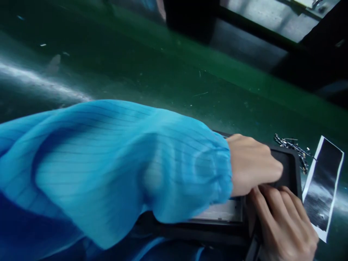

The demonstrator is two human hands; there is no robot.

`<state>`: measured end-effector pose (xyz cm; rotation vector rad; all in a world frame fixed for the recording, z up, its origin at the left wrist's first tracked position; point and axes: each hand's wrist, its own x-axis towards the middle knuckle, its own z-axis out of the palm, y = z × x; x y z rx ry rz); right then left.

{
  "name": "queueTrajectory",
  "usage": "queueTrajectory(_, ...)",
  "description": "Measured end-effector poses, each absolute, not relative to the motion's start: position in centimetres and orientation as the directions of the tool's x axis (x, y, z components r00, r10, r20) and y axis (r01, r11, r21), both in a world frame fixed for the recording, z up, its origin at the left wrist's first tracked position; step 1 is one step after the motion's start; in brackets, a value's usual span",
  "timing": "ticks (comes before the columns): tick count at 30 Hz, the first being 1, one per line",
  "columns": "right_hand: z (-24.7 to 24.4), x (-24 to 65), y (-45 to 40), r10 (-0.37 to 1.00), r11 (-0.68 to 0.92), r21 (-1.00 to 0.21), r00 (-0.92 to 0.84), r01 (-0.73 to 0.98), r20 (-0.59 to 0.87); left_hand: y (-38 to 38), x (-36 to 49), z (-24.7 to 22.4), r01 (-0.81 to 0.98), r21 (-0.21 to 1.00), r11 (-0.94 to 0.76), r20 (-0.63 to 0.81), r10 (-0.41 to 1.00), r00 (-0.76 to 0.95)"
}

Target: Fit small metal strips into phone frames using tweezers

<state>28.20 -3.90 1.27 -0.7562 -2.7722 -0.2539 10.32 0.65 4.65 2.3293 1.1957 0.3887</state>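
Stretched across from the left in a blue striped sleeve, my left hand [252, 165] is closed over a black rectangular case [292, 163]. Its fingertips are hidden under the hand. Close beside it, my right hand [285, 221] has curled fingers near the right part of the case, and the two hands nearly meet. What either hand grips is hidden. A dark strap-like piece [255, 243] shows below the right hand's thumb side. Inside the case lies a silvery flat panel [221, 212], partly covered by my left sleeve [163, 163].
A green work surface [163, 83] extends beyond the case. A small heap of screws or metal bits [295, 146] lies beyond the case's right corner. Right of it is a dark sheet with a white border [324, 181]. Dark shapes stand at the far edge.
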Motion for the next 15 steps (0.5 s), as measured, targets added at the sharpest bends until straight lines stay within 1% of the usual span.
queueTrajectory(2,1.5,27.8,-4.1,0.492,0.836,0.115,-0.826,0.536,0.277,1.2,9.6,4.2,0.633,0.523,-0.571,0.024,0.753,0.658)
queueTrajectory(4,1.8,27.5,-4.2,0.484,0.848,0.105,-0.839,0.520,0.246,1.5,9.1,3.8,0.599,0.522,-0.607,0.050,0.723,0.689)
queueTrajectory(8,2.3,27.5,-4.2,0.430,0.890,0.051,-0.871,0.453,0.237,1.4,8.9,3.4,0.553,0.557,-0.620,0.153,0.731,0.665)
queueTrajectory(11,2.2,27.3,-4.2,0.419,0.897,0.040,-0.875,0.440,0.242,1.2,8.9,3.3,0.545,0.573,-0.612,0.171,0.740,0.651)
queueTrajectory(13,1.8,26.9,-4.3,0.452,0.880,0.014,-0.848,0.474,0.277,1.1,9.0,3.3,0.562,0.568,-0.602,0.144,0.744,0.652)
queueTrajectory(15,1.3,26.3,-4.6,0.499,0.849,-0.016,-0.792,0.528,0.353,1.1,9.0,3.5,0.570,0.567,-0.594,0.120,0.744,0.657)
